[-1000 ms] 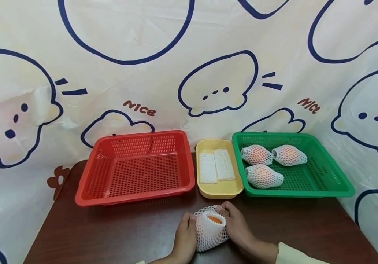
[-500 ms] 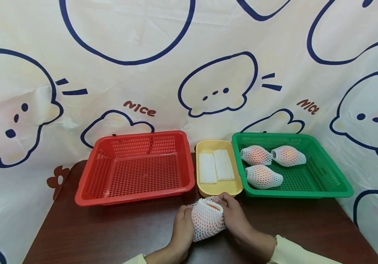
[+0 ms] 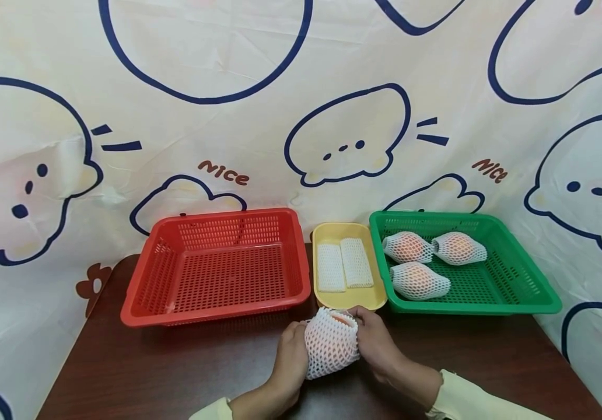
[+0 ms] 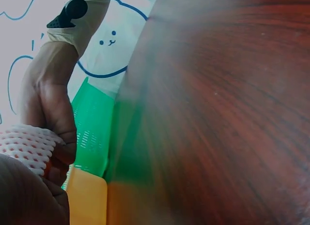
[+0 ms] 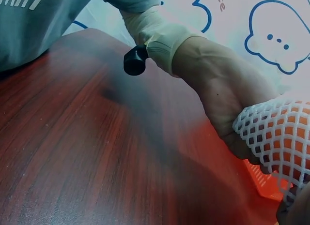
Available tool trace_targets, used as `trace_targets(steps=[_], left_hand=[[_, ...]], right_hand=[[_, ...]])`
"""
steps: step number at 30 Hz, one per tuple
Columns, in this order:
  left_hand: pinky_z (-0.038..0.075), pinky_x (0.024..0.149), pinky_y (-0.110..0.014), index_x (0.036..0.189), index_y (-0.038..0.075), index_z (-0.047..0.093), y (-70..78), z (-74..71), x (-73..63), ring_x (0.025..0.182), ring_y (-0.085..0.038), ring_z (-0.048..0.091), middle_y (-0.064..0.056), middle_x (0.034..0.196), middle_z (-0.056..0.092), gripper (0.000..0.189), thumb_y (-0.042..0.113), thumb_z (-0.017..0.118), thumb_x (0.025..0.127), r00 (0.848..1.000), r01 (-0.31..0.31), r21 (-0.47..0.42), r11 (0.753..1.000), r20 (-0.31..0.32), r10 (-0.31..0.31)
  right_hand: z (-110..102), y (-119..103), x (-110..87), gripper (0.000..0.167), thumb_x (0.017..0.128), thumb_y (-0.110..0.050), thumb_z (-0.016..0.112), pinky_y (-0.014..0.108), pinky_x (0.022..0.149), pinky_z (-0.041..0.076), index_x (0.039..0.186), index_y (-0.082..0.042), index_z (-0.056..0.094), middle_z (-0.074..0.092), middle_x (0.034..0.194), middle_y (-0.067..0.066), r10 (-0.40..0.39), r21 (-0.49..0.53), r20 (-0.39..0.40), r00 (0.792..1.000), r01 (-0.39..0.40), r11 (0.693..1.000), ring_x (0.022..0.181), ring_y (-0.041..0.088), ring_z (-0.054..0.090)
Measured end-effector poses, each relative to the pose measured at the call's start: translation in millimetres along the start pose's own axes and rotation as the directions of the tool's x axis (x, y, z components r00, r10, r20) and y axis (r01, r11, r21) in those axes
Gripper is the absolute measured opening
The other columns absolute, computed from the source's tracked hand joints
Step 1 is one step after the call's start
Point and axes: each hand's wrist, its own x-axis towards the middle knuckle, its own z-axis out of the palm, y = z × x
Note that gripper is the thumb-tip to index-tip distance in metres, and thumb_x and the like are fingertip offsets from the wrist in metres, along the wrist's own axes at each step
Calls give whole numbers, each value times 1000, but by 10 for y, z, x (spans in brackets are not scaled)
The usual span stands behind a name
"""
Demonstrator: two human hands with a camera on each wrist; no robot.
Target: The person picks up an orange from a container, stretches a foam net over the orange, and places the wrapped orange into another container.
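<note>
An orange-coloured fruit (image 3: 342,318) sits inside a white foam net sleeve (image 3: 331,345), low over the front of the table. My left hand (image 3: 291,357) grips the netted fruit from the left, and my right hand (image 3: 377,344) grips it from the right near the sleeve's open rim. Through that rim a strip of orange shows at the top. In the right wrist view the mesh (image 5: 278,133) is stretched over the fruit, with the left hand (image 5: 232,99) curled behind it. The left wrist view shows the sleeve (image 4: 26,145) between both hands; the fruit's underside is hidden.
Behind the hands stands a yellow tray (image 3: 350,300) with two flat foam nets (image 3: 331,267). To its right, a green basket (image 3: 511,308) holds three netted fruits (image 3: 419,280). A red basket (image 3: 217,312) stands at left. A printed cloth (image 3: 259,134) hangs behind the table.
Both hands have moved the netted fruit a little away from the body, toward the yellow tray. Its open end has tipped back, so less orange shows through the rim.
</note>
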Motion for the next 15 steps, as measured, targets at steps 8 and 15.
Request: trace_targets(steps=[8,15], left_hand=[[47,77,-26,91,7,55,132,1,10,86,-12,50,1,86,54,29,19,36,110,999,-42,-106,993,9,43],[48,82,-26,94,8,56,204,13,21,91,-12,53,0,90,57,26,17,38,109,998,-62,-184,981,20,67]], right_hand=[[4,-147,-5,20,103,-6,52,31,77,59,117,6,61,71,116,15,16,28,57,998,-18,999,97,17,68],[-40,-180,0,35,107,-17,49,29,86,58,134,4,56,67,130,14,43,110,180,983,-64,992,107,15,66]])
